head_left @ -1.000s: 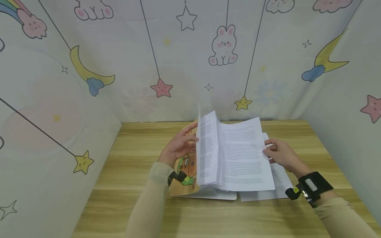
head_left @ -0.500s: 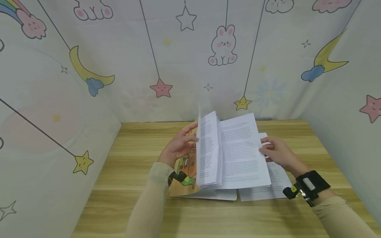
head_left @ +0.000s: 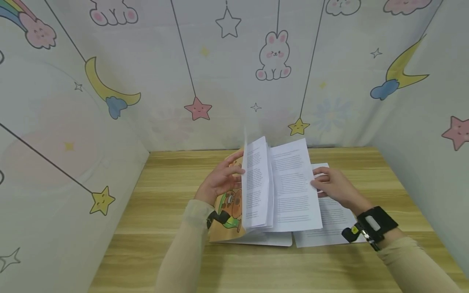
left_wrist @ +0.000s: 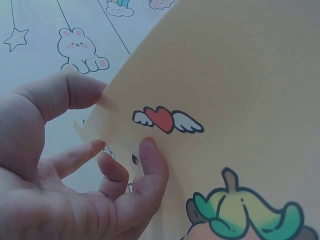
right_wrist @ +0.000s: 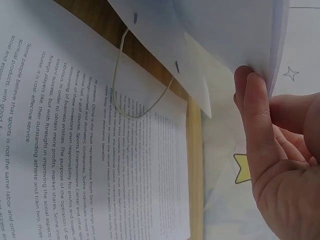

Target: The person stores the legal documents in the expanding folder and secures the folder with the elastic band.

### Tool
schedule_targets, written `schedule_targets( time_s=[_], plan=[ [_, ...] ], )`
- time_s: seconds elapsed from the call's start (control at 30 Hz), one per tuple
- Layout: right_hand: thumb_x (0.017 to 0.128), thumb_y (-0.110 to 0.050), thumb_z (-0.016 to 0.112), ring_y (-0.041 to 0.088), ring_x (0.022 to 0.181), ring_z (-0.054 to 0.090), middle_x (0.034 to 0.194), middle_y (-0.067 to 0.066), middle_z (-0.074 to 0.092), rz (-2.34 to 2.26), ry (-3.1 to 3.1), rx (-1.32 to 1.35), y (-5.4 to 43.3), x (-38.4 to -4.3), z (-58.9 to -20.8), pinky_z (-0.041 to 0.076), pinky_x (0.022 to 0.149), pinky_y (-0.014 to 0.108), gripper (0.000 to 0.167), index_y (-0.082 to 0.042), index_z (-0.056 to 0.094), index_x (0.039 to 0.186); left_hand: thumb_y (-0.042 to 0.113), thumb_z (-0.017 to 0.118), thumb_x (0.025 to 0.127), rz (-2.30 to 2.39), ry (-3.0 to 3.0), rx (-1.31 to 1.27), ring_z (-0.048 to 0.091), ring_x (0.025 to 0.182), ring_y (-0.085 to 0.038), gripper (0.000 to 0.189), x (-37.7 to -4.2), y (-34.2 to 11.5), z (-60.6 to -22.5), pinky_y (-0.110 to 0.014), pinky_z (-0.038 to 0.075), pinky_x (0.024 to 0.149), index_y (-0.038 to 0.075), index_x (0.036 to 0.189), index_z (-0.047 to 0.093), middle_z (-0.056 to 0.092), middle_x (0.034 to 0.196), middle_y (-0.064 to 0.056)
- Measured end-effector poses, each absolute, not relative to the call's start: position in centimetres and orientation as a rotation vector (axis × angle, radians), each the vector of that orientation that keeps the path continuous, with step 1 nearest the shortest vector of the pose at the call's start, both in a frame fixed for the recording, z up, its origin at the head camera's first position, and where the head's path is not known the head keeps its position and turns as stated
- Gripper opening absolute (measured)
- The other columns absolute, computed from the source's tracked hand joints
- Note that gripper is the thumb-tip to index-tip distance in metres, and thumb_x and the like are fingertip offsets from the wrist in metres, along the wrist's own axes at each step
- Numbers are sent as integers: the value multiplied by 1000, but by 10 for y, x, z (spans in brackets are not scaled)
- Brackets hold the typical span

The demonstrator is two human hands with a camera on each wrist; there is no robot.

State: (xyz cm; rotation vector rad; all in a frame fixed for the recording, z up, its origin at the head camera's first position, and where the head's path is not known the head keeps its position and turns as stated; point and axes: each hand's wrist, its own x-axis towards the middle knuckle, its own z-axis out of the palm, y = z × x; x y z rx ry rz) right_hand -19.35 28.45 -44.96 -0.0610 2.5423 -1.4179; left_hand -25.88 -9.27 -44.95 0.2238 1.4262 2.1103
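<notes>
A tan folder (head_left: 223, 234) with cartoon pictures lies at the table's middle, its cover partly lifted. Upright white printed sheets (head_left: 256, 183) stand beside it. My left hand (head_left: 220, 179) holds this raised left side at its edge; in the left wrist view its fingers rest against the tan cover (left_wrist: 240, 90), near a winged heart. With thumb and fingers, my right hand (head_left: 335, 187) pinches the right edge of a stack of printed sheets (head_left: 294, 187), tilted up off the table. Under that stack, the right wrist view shows a thin pale loop (right_wrist: 118, 95) running through two slits.
Another printed sheet (head_left: 340, 224) lies flat on the wooden table (head_left: 253, 268) beneath the right hand. Curtain-like walls (head_left: 227, 69) with cartoon moons, stars and rabbits enclose the table at the back and both sides.
My right hand has moved left, carrying the right edge of the sheets with it, so more of the flat sheet below shows. The left hand stays where it was.
</notes>
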Motion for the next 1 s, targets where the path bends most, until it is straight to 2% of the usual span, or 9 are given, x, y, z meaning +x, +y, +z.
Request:
schedule_targets(
  time_s=[1.0],
  plan=[
    [106, -14, 63, 28, 95, 74, 118, 26, 71, -1411, 2543, -51, 258, -213, -457, 63, 79, 41, 44, 2, 54, 145, -4, 58, 97, 2129, 1393, 197, 50, 112, -41, 79, -258, -91, -447, -38, 53, 79, 25, 166, 32, 36, 158, -26]
  ],
)
